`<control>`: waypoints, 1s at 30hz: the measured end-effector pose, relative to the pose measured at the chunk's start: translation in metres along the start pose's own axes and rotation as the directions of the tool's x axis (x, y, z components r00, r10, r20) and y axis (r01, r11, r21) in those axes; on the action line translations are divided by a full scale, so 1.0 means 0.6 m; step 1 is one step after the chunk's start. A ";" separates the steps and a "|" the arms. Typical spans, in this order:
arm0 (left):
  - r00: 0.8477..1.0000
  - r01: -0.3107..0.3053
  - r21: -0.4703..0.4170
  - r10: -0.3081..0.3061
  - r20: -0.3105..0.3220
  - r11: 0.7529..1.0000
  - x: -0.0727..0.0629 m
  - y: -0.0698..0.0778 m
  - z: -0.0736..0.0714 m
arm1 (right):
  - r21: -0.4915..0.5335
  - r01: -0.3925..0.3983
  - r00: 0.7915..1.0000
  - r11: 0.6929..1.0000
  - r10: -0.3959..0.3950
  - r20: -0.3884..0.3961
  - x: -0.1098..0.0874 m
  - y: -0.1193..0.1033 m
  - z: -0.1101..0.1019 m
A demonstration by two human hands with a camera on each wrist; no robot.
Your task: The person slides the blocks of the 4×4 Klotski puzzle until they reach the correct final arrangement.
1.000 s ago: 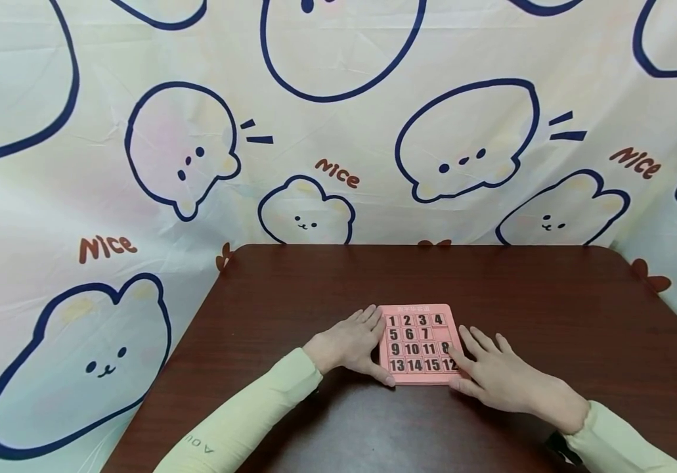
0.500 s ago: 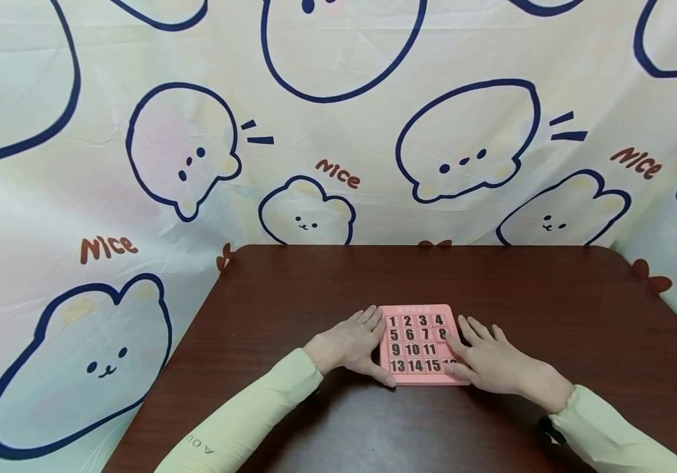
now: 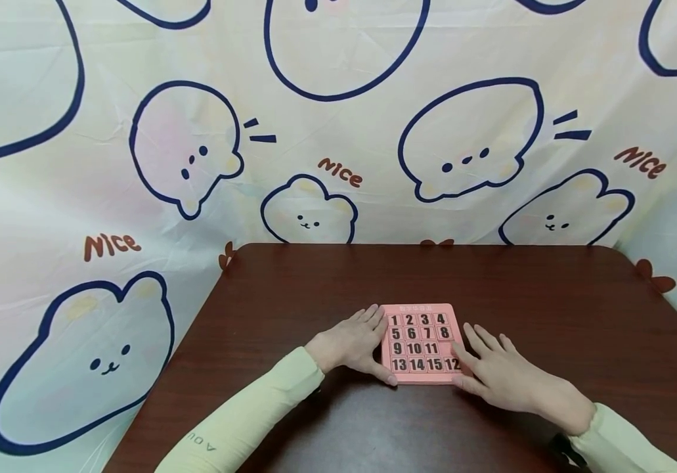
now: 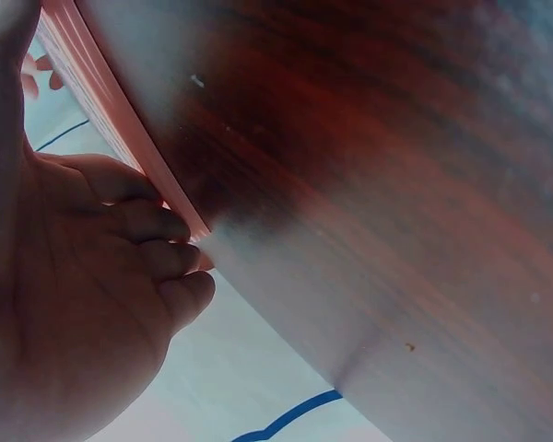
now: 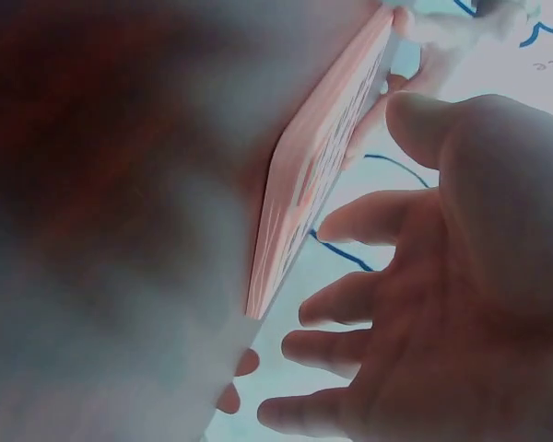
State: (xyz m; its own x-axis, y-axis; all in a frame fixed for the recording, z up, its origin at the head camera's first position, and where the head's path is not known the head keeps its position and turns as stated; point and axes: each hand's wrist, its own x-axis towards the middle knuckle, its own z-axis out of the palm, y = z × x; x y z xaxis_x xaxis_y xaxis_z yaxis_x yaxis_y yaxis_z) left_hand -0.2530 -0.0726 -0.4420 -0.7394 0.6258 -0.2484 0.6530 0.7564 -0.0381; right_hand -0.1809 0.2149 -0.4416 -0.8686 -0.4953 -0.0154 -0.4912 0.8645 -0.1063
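Observation:
A pink sliding number puzzle (image 3: pixel 421 380) lies flat on the dark wooden table. Its tiles read 1 to 15, and the gap is at the right end of the third row, above tile 12 (image 3: pixel 452 364). My left hand (image 3: pixel 352 343) rests along the puzzle's left side, fingers extended at the edge and thumb at the near left corner. At the right side, my right hand (image 3: pixel 503 376) has its fingers spread. Its index fingertip is by the gap and its thumb by the near right corner. In the right wrist view its fingers look apart from the puzzle (image 5: pixel 323 157).
The brown table (image 3: pixel 314 282) extends around the puzzle on every side. Behind it hangs a pale cloth (image 3: pixel 291 144) printed with blue-outlined cartoon bears and "Nice". Light green sleeves (image 3: pixel 255 407) cover both forearms.
Tile 8 has slid up from the third row to the second, so the gap has moved down one row. My right hand shifted inward, then back outward. My left hand stayed in place.

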 end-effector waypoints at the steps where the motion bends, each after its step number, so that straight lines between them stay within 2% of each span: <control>1: 1.000 -0.001 0.001 0.001 0.000 1.000 0.000 0.000 0.000 | 0.002 0.005 1.000 1.000 -0.005 -0.002 -0.007 -0.002 0.001; 7: 1.000 -0.005 0.004 0.005 0.006 1.000 -0.003 -0.001 -0.002 | 0.003 0.048 0.999 0.999 -0.048 -0.016 -0.034 -0.019 0.009; 12: 1.000 -0.006 0.011 0.006 -0.002 1.000 -0.003 -0.003 -0.003 | -0.022 0.065 0.997 0.998 -0.065 -0.029 -0.035 -0.026 0.013; 25: 1.000 0.002 0.004 -0.002 0.019 1.000 0.002 -0.001 -0.004 | 0.009 0.001 0.999 1.000 -0.001 0.037 0.012 -0.007 0.002; 27: 1.000 0.001 0.005 -0.001 0.016 1.000 0.002 -0.003 -0.006 | 0.005 0.000 1.000 1.000 0.000 0.030 0.019 -0.001 -0.004; 30: 1.000 0.016 0.000 -0.016 0.003 1.000 0.002 -0.016 -0.013 | 0.004 0.006 1.000 1.000 -0.006 -0.019 0.031 0.016 -0.020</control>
State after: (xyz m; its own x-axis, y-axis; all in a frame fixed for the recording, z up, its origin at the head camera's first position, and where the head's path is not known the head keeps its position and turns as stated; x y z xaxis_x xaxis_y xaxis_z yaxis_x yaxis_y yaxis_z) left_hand -0.2614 -0.0774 -0.4347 -0.7490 0.6132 -0.2510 0.6412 0.7662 -0.0417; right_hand -0.2026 0.2148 -0.4310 -0.8669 -0.4985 0.0043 -0.4959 0.8613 -0.1109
